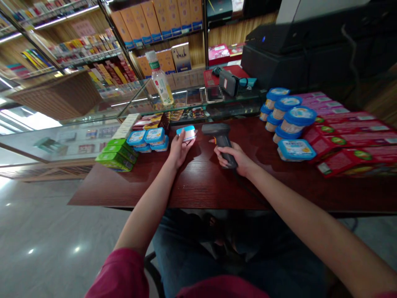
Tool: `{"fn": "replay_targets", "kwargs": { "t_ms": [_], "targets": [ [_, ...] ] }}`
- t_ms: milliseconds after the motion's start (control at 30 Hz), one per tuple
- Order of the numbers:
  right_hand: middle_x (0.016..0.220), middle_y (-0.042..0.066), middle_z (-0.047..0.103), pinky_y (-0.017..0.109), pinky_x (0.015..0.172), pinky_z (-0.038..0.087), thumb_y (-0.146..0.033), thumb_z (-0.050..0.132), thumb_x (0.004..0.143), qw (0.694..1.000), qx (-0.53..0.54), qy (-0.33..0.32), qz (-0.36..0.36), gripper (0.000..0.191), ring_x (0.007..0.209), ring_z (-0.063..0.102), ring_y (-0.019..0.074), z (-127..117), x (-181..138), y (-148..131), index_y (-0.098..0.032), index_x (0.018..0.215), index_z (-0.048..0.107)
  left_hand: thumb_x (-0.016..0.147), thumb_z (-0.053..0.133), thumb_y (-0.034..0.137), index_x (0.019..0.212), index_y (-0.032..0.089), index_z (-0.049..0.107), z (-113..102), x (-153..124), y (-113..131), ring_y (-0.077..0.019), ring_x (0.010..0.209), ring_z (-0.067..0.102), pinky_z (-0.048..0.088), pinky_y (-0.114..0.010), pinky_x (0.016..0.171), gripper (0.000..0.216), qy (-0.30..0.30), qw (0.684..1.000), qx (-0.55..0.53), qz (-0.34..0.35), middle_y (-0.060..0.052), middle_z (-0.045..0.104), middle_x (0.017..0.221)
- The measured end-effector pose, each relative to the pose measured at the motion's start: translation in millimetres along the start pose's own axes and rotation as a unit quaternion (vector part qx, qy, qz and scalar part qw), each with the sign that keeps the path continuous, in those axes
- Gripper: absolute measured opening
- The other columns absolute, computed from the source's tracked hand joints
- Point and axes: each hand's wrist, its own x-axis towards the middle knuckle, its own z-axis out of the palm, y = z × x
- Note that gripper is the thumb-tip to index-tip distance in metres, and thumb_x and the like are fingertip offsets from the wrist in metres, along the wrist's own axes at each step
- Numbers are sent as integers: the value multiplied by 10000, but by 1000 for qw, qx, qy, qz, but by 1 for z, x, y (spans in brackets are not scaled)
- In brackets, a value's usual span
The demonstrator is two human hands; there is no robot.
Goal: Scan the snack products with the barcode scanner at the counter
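evidently, the left hand (180,149) grasps a blue-lidded tub (186,133) over the counter (198,182); the right hand (231,155) has its fingers wrapped round a scanner (219,131); keeping both steady and squarely aligned should help

Illumination: moderate. Light strips (65,18) line the shelves (196,54); glare whitens the left edge. Reflections mark the floor (56,231) and table (198,186). Shadow fills the area beneath the table. Wide-angle distortion tilts the shelves; right-hand red boxes (347,160) are blurred.
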Motion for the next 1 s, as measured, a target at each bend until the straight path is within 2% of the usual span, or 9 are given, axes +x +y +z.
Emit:
{"fn": "replay_targets", "kwargs": {
  "t_ms": [67, 200, 367, 500, 567, 733, 833, 933, 1000],
  "targets": [
    [662, -53, 604, 232, 397, 329, -319, 809, 744, 1000, 7, 11, -8, 354, 412, 429, 74, -1, 0, -2, -219, 1035, 636, 810, 886, 371, 1245, 233, 502, -5, 1, -5, -224, 1254, 671, 550, -372, 1095, 597, 36, 987, 128, 87, -90, 643, 1329],
    [681, -57, 611, 231, 408, 349, -321, 831, 714, 999, 18, 28, -17, 376, 413, 424, 68, -5, 3, -3, -225, 1021, 635, 624, 985, 244, 1219, 239, 409, -12, 6, -19, -234, 1259, 633, 503, -355, 1107, 828, 67, 904, 351, 237, -97, 556, 1336],
    [699, -55, 617, 228, 424, 346, -310, 820, 720, 999, 21, 38, -20, 383, 426, 427, 66, -12, 8, -3, -222, 1048, 644, 712, 932, 267, 1255, 211, 400, -19, 9, -23, -249, 1174, 676, 536, -377, 1035, 762, -7, 849, 465, 250, -113, 595, 1282],
    [714, -48, 626, 222, 427, 332, -302, 816, 709, 998, 31, 41, -27, 365, 437, 426, 58, -16, 10, -4, -205, 1017, 647, 761, 911, 289, 1308, 212, 534, -29, -3, -11, -284, 1248, 664, 517, -440, 1103, 669, -78, 791, 550, 257, -122, 665, 1329],
    [709, -49, 621, 223, 426, 335, -304, 812, 706, 998, 37, 40, -27, 365, 436, 412, 57, -17, 10, -5, -204, 1017, 650, 783, 897, 267, 1309, 211, 616, -30, -13, -5, -296, 1318, 635, 493, -453, 1151, 598, -79, 765, 576, 278, -136, 667, 1387],
    [703, -47, 609, 226, 425, 352, -297, 802, 716, 999, 32, 34, -23, 357, 442, 395, 64, -18, 10, -5, -216, 1033, 656, 837, 855, 268, 1324, 241, 699, -20, -42, 7, -280, 1263, 680, 563, -419, 1087, 512, -5, 725, 610, 318, -126, 681, 1395],
    [707, -46, 603, 217, 428, 355, -298, 814, 709, 999, 31, 32, -16, 351, 447, 402, 61, -17, 9, -6, -216, 1015, 665, 876, 817, 269, 1395, 313, 664, -19, -56, 30, -280, 1351, 634, 542, -431, 1129, 543, 45, 680, 633, 368, -91, 616, 1511],
    [719, -46, 602, 213, 435, 365, -297, 826, 704, 999, 32, 24, -2, 351, 457, 409, 62, -15, 8, -7, -229, 1008, 663, 890, 814, 337, 1412, 340, 654, -34, -60, 66, -293, 1366, 627, 525, -453, 1148, 546, 135, 641, 644, 395, -80, 618, 1519],
    [736, -39, 608, 215, 440, 376, -294, 826, 711, 1000, 26, 14, 6, 343, 467, 419, 66, -13, 7, -8, -235, 1004, 660, 890, 817, 371, 1392, 329, 672, -53, -57, 90, -291, 1336, 649, 532, -443, 1137, 525, 199, 635, 634, 395, -83, 648, 1484]
  ]
}}
